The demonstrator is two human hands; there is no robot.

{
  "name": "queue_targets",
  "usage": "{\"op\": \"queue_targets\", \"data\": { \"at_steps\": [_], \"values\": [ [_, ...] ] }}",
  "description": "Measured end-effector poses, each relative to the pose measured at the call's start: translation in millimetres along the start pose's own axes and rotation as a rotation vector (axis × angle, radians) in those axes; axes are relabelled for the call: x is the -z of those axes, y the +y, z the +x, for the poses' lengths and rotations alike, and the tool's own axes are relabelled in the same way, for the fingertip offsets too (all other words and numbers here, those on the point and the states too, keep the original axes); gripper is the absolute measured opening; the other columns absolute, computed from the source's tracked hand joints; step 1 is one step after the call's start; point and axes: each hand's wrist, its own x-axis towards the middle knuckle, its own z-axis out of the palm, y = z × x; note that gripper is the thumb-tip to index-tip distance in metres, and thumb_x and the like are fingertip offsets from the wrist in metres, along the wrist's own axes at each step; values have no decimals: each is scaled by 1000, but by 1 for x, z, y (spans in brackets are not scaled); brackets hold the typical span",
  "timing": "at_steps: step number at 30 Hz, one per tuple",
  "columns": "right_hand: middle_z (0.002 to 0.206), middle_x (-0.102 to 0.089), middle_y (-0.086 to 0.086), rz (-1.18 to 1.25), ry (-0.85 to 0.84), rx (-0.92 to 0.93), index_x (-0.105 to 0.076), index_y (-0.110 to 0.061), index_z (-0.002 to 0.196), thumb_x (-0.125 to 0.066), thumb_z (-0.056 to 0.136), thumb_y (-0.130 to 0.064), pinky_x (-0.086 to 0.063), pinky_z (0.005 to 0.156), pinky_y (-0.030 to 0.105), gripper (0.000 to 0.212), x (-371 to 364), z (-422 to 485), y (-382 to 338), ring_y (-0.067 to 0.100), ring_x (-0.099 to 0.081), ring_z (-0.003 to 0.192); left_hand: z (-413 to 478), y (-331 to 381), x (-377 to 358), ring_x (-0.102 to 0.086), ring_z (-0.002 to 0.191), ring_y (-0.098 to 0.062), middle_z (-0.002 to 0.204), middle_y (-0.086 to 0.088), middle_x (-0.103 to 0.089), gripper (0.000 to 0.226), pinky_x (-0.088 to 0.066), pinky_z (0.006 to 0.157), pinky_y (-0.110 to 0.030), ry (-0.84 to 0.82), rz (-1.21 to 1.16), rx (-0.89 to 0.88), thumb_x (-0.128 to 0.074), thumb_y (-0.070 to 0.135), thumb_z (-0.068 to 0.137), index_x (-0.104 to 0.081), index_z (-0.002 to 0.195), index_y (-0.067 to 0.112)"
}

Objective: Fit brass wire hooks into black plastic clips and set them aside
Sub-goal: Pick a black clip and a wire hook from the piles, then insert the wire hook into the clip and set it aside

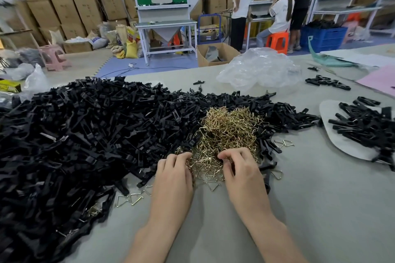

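A tangled heap of brass wire hooks [228,132] lies in the middle of the grey table, ringed by a large mound of black plastic clips [85,134] that spreads to the left. Both my hands are at the near edge of the hook heap. My left hand [173,175] has its fingers curled down into the hooks. My right hand [241,168] also curls its fingers into the hooks. What each finger pinches is hidden by the tangle. A smaller pile of black clips [367,128] lies on a white sheet [342,141] at the right.
A crumpled clear plastic bag [260,70] sits at the back of the table, with a short row of clips [327,82] to its right. Loose hooks [130,198] lie near my left wrist. People stand at workbenches far behind, among cardboard boxes.
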Motion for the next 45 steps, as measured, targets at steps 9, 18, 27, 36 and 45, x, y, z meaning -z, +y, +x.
{"op": "queue_targets", "data": {
  "at_steps": [9,18,27,36,45],
  "values": [
    [104,-58,-6,57,-35,26,-69,-17,108,-56,98,-3,-49,85,32,21,2,2,-2,17,-60,95,17,0,-11,-47,126,-26,154,-3,-39,39,-38,100,-41,-44,161,-18,-43,38,101,-52,138,33],
    [104,-60,-7,107,22,33,-69,-17,107,-54,97,-4,-51,87,37,22,2,2,-3,18,-60,96,26,-2,-12,-51,121,-26,159,-3,-33,39,-42,97,-41,-19,172,-120,-44,30,101,-54,138,21],
    [103,-61,-9,117,41,13,-69,-19,104,-53,96,-4,-50,85,34,24,-1,7,1,16,-59,96,27,2,-8,-58,93,-24,111,-2,-57,12,-50,79,-43,104,-3,-118,-58,14,95,-64,105,12],
    [102,-61,-14,100,77,2,-68,-24,103,-52,96,-7,-47,88,26,24,-1,7,3,10,-57,100,28,-2,-2,-58,76,-22,89,9,-59,10,-50,72,-44,154,-267,104,-56,29,97,-47,99,31],
    [103,-62,-13,101,84,14,-68,-23,104,-53,96,-4,-49,89,30,26,2,4,2,10,-56,101,19,-7,7,-54,93,11,106,14,-59,18,-39,78,-4,241,-527,203,-53,29,99,-60,115,26]
  ]
}}
